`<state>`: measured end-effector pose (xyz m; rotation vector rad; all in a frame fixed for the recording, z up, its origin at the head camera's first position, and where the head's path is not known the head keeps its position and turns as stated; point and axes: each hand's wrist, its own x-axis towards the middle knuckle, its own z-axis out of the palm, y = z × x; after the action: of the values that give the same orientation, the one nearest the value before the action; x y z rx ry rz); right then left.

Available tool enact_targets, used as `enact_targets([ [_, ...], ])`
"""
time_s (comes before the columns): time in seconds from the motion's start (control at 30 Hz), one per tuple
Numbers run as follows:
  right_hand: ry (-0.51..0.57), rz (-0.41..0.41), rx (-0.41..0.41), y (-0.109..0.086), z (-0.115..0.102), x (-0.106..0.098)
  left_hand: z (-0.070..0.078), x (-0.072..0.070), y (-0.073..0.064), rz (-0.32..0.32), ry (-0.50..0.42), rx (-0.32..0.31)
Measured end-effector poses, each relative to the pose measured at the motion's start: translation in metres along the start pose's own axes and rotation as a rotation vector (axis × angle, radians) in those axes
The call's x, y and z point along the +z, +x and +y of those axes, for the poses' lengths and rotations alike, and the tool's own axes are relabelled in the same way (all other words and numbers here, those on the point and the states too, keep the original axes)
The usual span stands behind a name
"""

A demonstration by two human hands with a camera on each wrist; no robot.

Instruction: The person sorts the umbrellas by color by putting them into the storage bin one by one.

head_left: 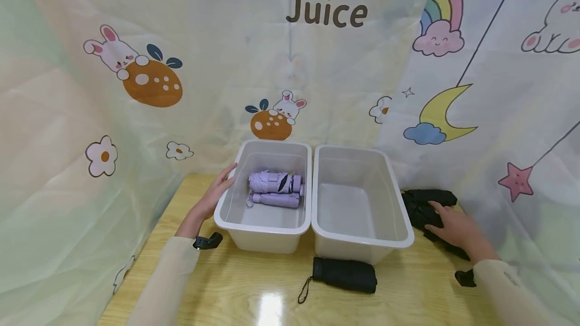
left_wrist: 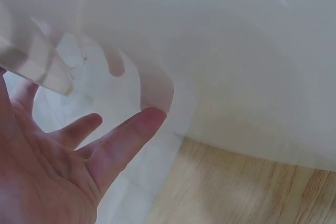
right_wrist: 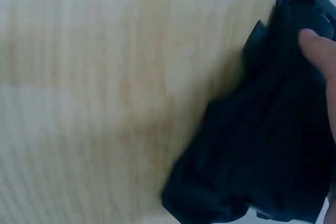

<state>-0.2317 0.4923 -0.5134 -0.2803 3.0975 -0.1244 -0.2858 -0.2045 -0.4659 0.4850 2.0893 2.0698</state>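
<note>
My left hand (head_left: 215, 196) is at the outer left side of the left white bin (head_left: 260, 228), fingers at its rim. In the left wrist view the fingers are spread, and one fingertip (left_wrist: 153, 115) meets the bin's wall. Two purple folding umbrellas lie in that bin, a thicker one (head_left: 267, 182) behind a slim one (head_left: 276, 199). On the right, my right hand (head_left: 459, 228) is over a black folding umbrella (right_wrist: 257, 129), thumb and fingers apart on its loose cloth. The thumb (right_wrist: 317, 51) lies across the cloth near the strap; the other fingers are mostly hidden there.
A second white bin (head_left: 362, 242) stands right of the first, with a bare bottom. In front of it lies a rolled black umbrella (head_left: 346, 274) with a wrist loop. More black umbrellas (head_left: 437, 196) lie by my right hand. Printed curtains (head_left: 217, 64) enclose the wooden table (head_left: 235, 286).
</note>
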Motion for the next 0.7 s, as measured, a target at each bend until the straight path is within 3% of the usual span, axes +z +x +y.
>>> enact_targets([
  [0.1,0.007,0.051,-0.007,-0.006,-0.001,0.005,0.0,0.001,0.002,-0.008,0.008,0.005],
  [0.27,0.12,0.102,0.056,-0.005,-0.009,0.009,0.0,-0.003,-0.002,-0.001,0.042,0.011],
  [0.37,0.099,0.123,0.055,-0.002,-0.012,0.01,0.001,-0.005,-0.002,0.006,0.049,0.028],
  [0.53,-0.008,0.058,0.011,-0.005,-0.006,0.015,0.002,-0.004,0.002,0.005,0.025,0.031],
  [0.7,0.071,-0.001,0.041,-0.014,0.003,0.021,-0.003,-0.002,-0.003,-0.002,0.026,0.011],
])
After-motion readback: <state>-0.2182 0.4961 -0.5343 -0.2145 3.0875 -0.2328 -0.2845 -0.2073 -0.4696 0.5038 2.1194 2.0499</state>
